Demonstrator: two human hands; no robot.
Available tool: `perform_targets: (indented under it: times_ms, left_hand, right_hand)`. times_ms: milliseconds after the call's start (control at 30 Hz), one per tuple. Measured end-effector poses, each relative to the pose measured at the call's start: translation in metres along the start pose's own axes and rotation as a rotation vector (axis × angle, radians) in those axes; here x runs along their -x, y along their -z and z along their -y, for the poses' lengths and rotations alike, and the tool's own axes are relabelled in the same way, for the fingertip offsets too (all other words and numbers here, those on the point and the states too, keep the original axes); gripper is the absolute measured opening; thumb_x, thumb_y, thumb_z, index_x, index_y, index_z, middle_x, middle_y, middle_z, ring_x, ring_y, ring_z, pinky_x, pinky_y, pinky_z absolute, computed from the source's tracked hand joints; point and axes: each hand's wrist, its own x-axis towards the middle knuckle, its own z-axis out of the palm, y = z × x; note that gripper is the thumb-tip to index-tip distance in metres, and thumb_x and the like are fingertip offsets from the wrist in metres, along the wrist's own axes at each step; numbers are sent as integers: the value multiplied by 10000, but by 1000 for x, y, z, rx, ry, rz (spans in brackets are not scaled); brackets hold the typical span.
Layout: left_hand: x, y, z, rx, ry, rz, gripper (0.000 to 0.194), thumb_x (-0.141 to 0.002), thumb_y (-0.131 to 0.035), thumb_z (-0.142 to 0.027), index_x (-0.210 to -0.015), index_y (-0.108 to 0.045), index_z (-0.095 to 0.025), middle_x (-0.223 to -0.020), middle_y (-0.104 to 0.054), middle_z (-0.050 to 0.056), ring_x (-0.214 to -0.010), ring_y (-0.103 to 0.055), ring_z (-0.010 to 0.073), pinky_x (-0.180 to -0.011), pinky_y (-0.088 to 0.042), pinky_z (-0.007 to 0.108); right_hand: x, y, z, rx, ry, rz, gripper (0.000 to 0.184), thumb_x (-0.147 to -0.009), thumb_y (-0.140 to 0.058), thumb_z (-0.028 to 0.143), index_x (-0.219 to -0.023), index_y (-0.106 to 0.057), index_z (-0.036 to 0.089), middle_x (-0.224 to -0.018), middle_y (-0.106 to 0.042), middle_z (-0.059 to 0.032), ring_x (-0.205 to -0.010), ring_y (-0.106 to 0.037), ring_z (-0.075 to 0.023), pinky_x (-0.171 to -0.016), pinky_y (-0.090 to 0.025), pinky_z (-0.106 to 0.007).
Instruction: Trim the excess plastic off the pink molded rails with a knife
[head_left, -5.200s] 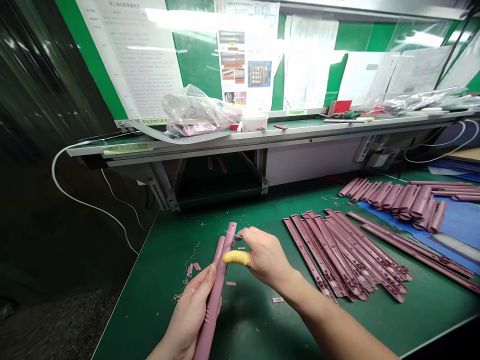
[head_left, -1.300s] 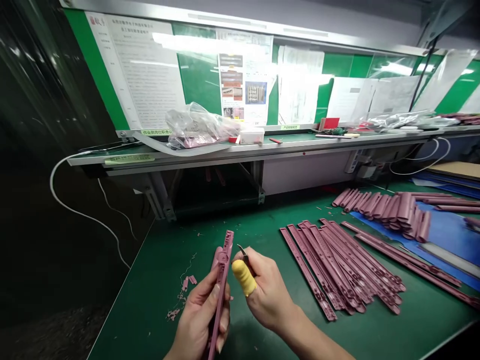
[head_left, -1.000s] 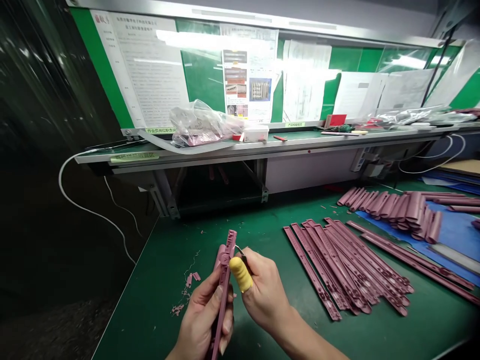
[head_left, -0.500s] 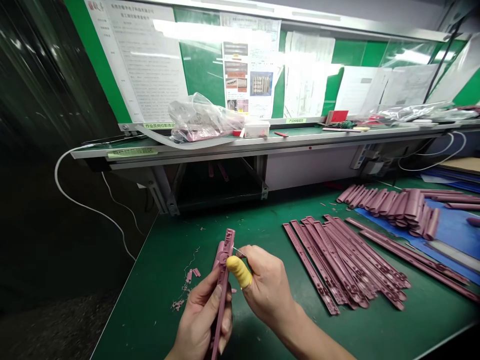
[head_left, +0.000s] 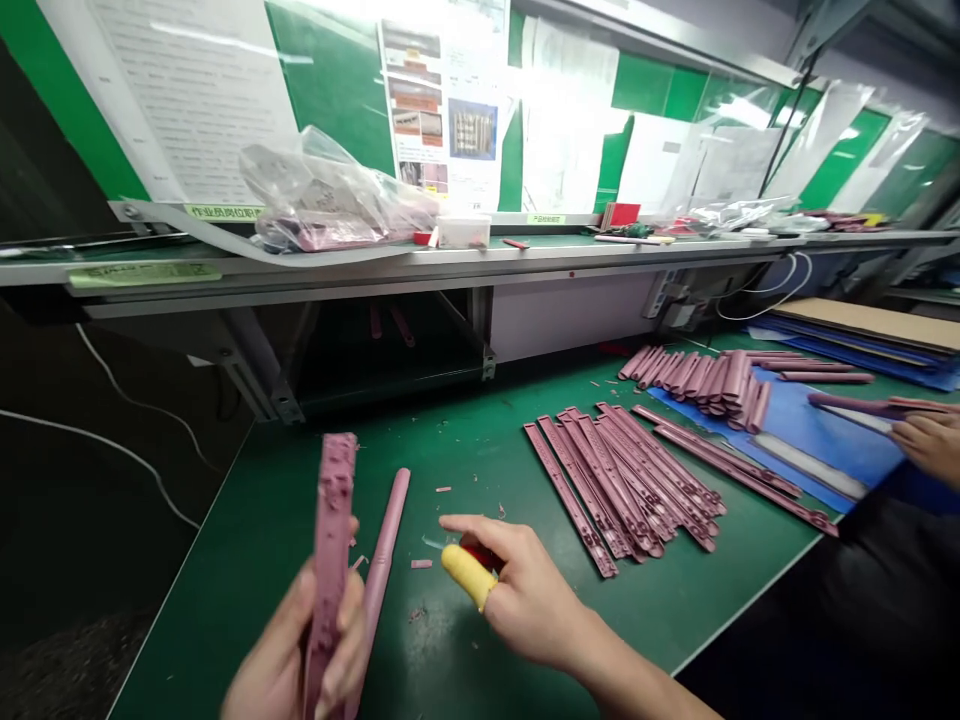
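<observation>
My left hand [head_left: 300, 640] is closed around a long dusty-pink molded plastic strip [head_left: 334, 540], held upright with its ribbed, studded inner side showing. Just right of it is a smooth rounded pink plastic piece [head_left: 386, 545]; whether my left fingers touch its lower end, I cannot tell. My right hand [head_left: 517, 590], a yellow finger cot [head_left: 469, 577] on its thumb, is wrapped round a small red-handled tool [head_left: 481, 553]. The tool's thin tip points left, apart from the strip. Pink scraps [head_left: 421, 564] lie on the green table between the hands.
Many similar pink strips [head_left: 622, 480] lie in a row to the right. Rounded pink pieces [head_left: 727, 380] are piled on a blue sheet [head_left: 817, 440] beyond. Another person's hand [head_left: 930, 440] holds a pink part at the right edge. A shelf [head_left: 300, 275] runs across the back.
My left hand has moved left with the strip, away from the tool in my right hand. The rounded piece now shows apart from the strip. The view has swung right.
</observation>
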Motion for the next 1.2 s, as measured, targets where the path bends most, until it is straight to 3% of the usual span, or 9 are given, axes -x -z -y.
perform_targets:
  times_ms: [67,167,333,533,667,767,900,1067,1200]
  left_hand:
    - [-9,-11,-13,-118,-345,-35,354,-928,-515,-377,-1279,-510,-331,-687,-530,-23,-441,-452,80,-423,-410,186]
    - [-20,-33,-30,-232,-767,53,383,-902,-550,-396,-1269,-550,-287,-713,-543,-9,-467,-446,95,-461,-391,231]
    - [-20,-52,-37,-365,-981,78,391,-873,-593,-450,-1235,-604,-303,-701,-543,-5,-462,-412,106,-450,-352,264]
    - [-8,-55,-26,-408,-1022,180,399,-839,-651,-430,-1224,-628,-331,-667,-555,-2,-485,-421,109,-463,-390,263]
    - [-1,-57,-27,-388,-875,193,382,-789,-711,-430,-1162,-670,-358,-627,-566,0,-505,-442,120,-506,-408,278]
    - [5,-54,-36,-344,-787,167,400,-768,-721,-465,-1156,-663,-383,-626,-571,-4,-489,-439,124,-509,-390,285]
    - [6,-46,-53,-268,-785,208,441,-812,-668,-477,-1233,-591,-369,-679,-567,-14,-465,-427,118,-502,-367,282]
    - [1,-51,-58,-166,-750,171,417,-824,-646,-494,-1211,-575,-357,-667,-519,-38,-447,-395,107,-485,-345,265]
    - [-1,-56,-56,-100,-697,136,442,-832,-642,-476,-1240,-542,-341,-648,-469,-47,-437,-345,100,-461,-322,252]
  right_hand:
    - [5,-10,-2,17,8,49,213,-879,-566,281,-1075,-646,257,-834,-679,9,-702,-581,-134,-616,-404,-232]
    - [9,-28,3,110,79,102,129,-872,-588,313,-947,-676,256,-822,-696,10,-736,-594,-151,-668,-403,-252]
    - [7,-45,11,230,83,172,182,-917,-528,353,-956,-692,283,-819,-708,11,-770,-611,-170,-692,-396,-269]
    - [2,-47,10,356,85,142,185,-908,-533,333,-919,-711,284,-786,-701,-4,-734,-603,-182,-657,-383,-279]
    - [-3,-45,7,347,92,73,168,-884,-570,320,-918,-721,256,-777,-693,-31,-747,-601,-197,-651,-387,-290]
    - [-4,-40,0,106,135,116,181,-902,-541,284,-939,-710,233,-805,-695,-30,-736,-598,-176,-679,-417,-282]
    - [0,-38,-8,-317,-58,29,202,-929,-476,284,-945,-659,200,-722,-634,-2,-655,-556,-134,-584,-420,-232]
    - [2,-54,11,-405,11,59,215,-836,-651,310,-1024,-647,207,-927,-657,-13,-771,-563,-136,-715,-453,-243]
    - [-3,-67,19,-432,22,176,230,-887,-591,338,-752,-674,171,-715,-634,11,-685,-544,-121,-721,-445,-250]
